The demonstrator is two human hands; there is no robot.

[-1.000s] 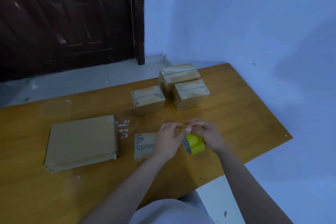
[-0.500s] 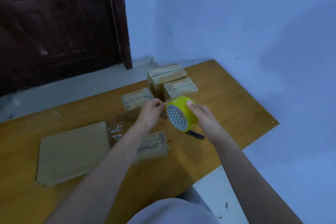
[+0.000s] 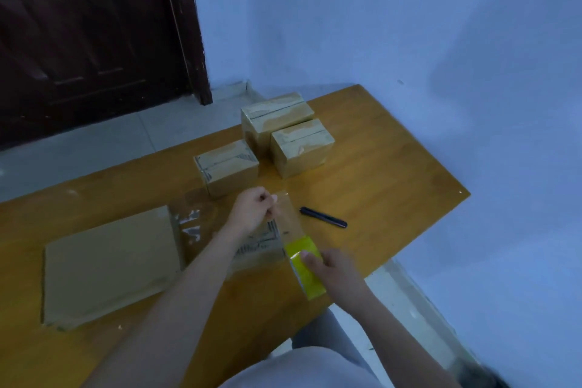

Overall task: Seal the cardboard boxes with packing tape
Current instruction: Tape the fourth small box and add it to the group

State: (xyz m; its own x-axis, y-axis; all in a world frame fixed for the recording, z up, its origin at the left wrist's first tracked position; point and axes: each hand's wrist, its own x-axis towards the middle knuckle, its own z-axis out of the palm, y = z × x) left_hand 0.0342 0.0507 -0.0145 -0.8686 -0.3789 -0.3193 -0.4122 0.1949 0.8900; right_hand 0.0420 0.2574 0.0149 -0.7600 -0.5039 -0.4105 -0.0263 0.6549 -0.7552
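1. Near the front edge of the table (image 3: pixel 393 148), my left hand (image 3: pixel 252 209) pinches the loose end of the clear tape strip (image 3: pixel 291 220), fingers curled tight on it.
2. My right hand (image 3: pixel 335 271) wraps around the yellow tape roll (image 3: pixel 304 264) and holds it nearer to me, so the strip is stretched between my two hands.
3. Under the strip lies the small box (image 3: pixel 258 246) I think I am sealing now. It is partly hidden by my arm, so I cannot tell if its flaps are shut.
4. I would keep the strip tight and flat, so it does not fold and stick to itself.
5. I would line it up over the middle gap in the box, lower the far end first, then press it down toward me.
6. Three boxes (image 3: pixel 302 148) at the far side look taped already. A flat cardboard piece (image 3: pixel 107 264) waits on the left.
7. A dark cutter (image 3: pixel 324 217) lies just right of the strip, ready for cutting.
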